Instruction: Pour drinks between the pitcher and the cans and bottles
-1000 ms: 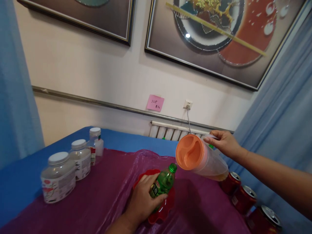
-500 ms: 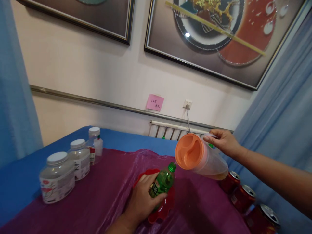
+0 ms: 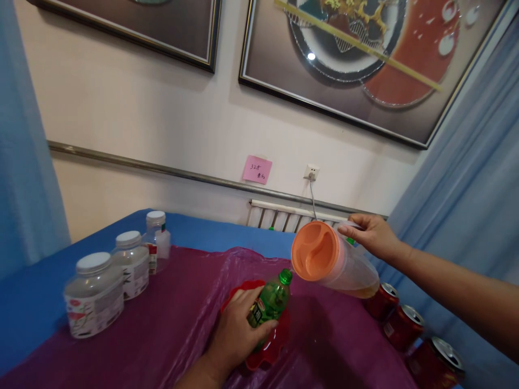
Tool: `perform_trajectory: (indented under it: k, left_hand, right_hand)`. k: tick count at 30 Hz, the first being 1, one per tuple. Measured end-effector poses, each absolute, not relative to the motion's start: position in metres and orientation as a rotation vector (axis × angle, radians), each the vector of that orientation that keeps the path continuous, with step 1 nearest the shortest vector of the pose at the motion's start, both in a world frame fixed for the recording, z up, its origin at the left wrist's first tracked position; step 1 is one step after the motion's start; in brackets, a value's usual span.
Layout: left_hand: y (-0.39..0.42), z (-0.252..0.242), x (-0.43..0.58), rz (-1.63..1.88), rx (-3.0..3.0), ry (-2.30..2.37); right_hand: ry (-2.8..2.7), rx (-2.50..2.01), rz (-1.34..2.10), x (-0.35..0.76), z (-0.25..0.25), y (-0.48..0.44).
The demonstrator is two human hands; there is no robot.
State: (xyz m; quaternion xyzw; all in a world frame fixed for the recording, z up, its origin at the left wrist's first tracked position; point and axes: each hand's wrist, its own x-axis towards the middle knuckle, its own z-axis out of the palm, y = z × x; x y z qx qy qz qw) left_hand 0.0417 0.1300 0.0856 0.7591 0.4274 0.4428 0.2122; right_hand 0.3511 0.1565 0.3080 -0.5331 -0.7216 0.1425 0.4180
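Note:
My left hand [image 3: 237, 332] is wrapped round a small green plastic bottle [image 3: 271, 302] with a green neck, tilted toward the right and standing in a red scalloped dish [image 3: 267, 348]. My right hand [image 3: 373, 235] grips the handle side of a clear pitcher with an orange lid [image 3: 320, 256], tipped on its side so its lid edge is just above and right of the bottle's mouth. Amber liquid sits low in the pitcher's body [image 3: 359, 278].
Three clear jars with white lids [image 3: 95, 292] stand at the left on a purple plastic sheet [image 3: 162, 324] over a blue tablecloth [image 3: 36, 292]. Three red drink cans [image 3: 403, 324] line the right edge. Blue curtains, a wall and framed pictures are behind.
Almost nothing has moved; the view has drifted slightly, and both hands keep the bottle and the tipped pitcher in place.

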Motion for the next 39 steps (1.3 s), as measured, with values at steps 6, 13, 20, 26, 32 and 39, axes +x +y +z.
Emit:
perform_trajectory:
  k: [6,13,20,26,32,39]
  left_hand:
    - [0.130,0.088,0.042,1.224,2.113,1.185]
    - [0.129,0.091,0.042,1.216,2.103,1.200]
    - [0.127,0.094,0.043,1.217,2.110,1.220]
    - [0.126,0.095,0.043,1.199,2.110,1.221]
    - [0.125,0.096,0.043,1.197,2.112,1.218]
    - [0.124,0.098,0.043,1.197,2.107,1.210]
  right_hand:
    - [-1.808,-1.348,0.366,0.351,0.310,0.155]
    - [-1.818,-1.377,0.366,0.352,0.313,0.154]
    - [-1.828,-1.387,0.377,0.352,0.315,0.154]
    - [-1.839,-1.382,0.368,0.352,0.317,0.153]
    - [-1.844,-1.384,0.348,0.351,0.320,0.149]
    - [-1.839,-1.369,0.377,0.352,0.319,0.148]
